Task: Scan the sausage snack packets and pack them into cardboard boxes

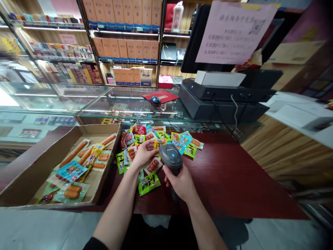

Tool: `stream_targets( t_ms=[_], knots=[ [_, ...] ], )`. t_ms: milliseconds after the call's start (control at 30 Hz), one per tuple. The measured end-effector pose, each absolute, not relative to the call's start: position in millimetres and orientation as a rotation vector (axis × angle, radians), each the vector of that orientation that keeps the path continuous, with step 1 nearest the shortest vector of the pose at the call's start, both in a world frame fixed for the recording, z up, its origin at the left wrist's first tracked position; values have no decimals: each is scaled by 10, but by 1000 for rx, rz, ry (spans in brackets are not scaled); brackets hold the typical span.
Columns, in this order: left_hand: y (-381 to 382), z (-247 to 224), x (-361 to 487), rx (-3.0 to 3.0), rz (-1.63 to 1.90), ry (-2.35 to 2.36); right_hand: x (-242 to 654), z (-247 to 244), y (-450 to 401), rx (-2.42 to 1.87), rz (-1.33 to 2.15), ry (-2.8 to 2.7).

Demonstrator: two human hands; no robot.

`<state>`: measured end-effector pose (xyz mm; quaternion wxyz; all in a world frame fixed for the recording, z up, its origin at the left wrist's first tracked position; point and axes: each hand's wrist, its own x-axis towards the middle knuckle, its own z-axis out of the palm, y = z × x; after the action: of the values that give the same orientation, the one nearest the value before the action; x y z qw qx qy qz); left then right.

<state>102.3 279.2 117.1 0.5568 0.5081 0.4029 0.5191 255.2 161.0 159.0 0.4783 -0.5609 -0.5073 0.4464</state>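
Scanner (170, 157) hiding some pkts (153, 165), carton (33, 178) at L, mouse (155, 100) behind

Pink notice (231, 33) is too blurry to read the small lines. Right grip (182, 184) hides part of the barcode scanner (170, 155), cardboard box (100, 130) seems clipped at left.

This is a shop. Its shelves (125, 33) have rows of matching orange boxes (128, 15) and many little packs (62, 51). There is a glass case (122, 93), a screen (191, 41) with a pink sign (231, 33), and a scanner (170, 157) at the worktop (221, 173).
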Motion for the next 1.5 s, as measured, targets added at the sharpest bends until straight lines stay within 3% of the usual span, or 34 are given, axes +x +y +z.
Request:
stream_targets(
  t_ms=[1000, 1233, 1500],
  knots=[
    [2770, 1214, 1058, 1148, 1199, 933, 2584, 1541, 1582, -1370, 1078, -1214],
    [2538, 1616, 864, 1285, 1416, 1151, 2638, 1589, 1554, -1348, 1109, -1156],
    [1919, 2353, -262, 1758, 1660, 1988, 2438, 1542, 1659, -1243, 1199, -1173]
  ],
)
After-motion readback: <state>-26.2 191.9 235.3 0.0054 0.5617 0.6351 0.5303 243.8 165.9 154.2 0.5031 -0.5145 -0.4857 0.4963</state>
